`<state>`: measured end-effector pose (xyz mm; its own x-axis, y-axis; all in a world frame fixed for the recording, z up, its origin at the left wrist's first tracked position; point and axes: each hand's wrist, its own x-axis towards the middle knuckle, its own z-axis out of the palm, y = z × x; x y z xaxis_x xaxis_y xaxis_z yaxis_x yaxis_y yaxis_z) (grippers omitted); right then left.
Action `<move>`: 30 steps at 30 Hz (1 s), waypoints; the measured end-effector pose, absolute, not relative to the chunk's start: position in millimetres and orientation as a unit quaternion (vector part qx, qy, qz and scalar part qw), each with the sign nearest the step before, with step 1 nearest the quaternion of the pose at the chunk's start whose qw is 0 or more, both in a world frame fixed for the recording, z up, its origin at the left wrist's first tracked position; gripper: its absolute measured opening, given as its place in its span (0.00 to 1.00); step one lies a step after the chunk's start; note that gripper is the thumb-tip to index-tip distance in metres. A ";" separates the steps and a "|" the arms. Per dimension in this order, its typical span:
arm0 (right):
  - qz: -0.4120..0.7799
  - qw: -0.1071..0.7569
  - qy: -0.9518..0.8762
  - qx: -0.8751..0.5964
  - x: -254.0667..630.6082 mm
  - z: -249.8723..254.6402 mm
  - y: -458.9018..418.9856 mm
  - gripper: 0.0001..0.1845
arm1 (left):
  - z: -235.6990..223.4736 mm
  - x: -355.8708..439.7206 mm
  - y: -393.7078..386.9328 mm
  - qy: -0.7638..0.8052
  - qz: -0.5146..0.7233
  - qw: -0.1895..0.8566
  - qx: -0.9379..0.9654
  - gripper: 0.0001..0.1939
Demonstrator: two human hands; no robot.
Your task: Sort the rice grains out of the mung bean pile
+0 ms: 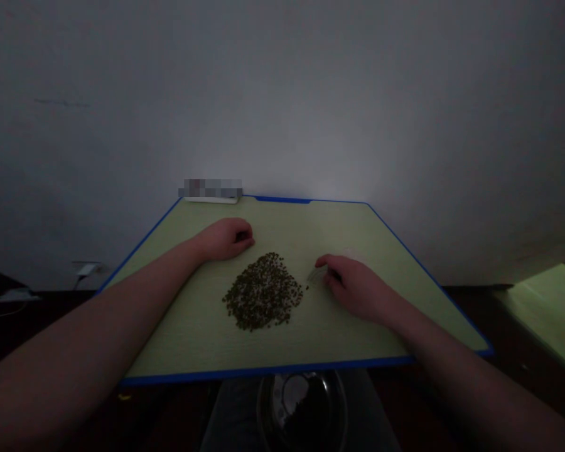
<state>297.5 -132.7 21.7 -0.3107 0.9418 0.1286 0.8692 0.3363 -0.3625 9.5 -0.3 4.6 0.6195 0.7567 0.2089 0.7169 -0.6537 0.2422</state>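
We're looking down on a broad white wall (282, 94), and in front of it sits a pale green board (193, 339) with a blue edge. Below its near edge, a glass bowl (301, 408) holds something dark. At the far edge lies a white strip (211, 200), its label blurred out, so there's no writing to read.

Both arms reach forward across the board. The left hand (226, 240) is curled loosely, knuckles up, resting on the surface and gripping nothing visible. The right hand (353, 287) lies on its side, fingers curled inward, right beside a translucent sliver (316, 276); whether it's holding that, we can't tell.

Between the hands, mid-board, sits a roughly round pile of small green beans (262, 292), no clear long axis, with a few stray grains (306, 287) just off its right edge.
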 end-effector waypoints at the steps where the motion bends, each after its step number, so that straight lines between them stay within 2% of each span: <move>1: 0.113 0.155 -0.812 -0.552 295.9 22.7 -129.1 0.17 | 4.5 9.5 -0.3 0.411 0.148 0.069 0.897 0.13; 8: 0.143 0.127 -0.841 -0.507 294.6 28.3 -124.8 0.16 | 1.9 8.4 1.9 0.409 0.149 0.064 0.898 0.14; 30: 0.164 0.133 -0.850 -0.483 296.9 27.7 -135.1 0.17 | 3.1 8.2 1.7 0.408 0.147 0.067 0.898 0.13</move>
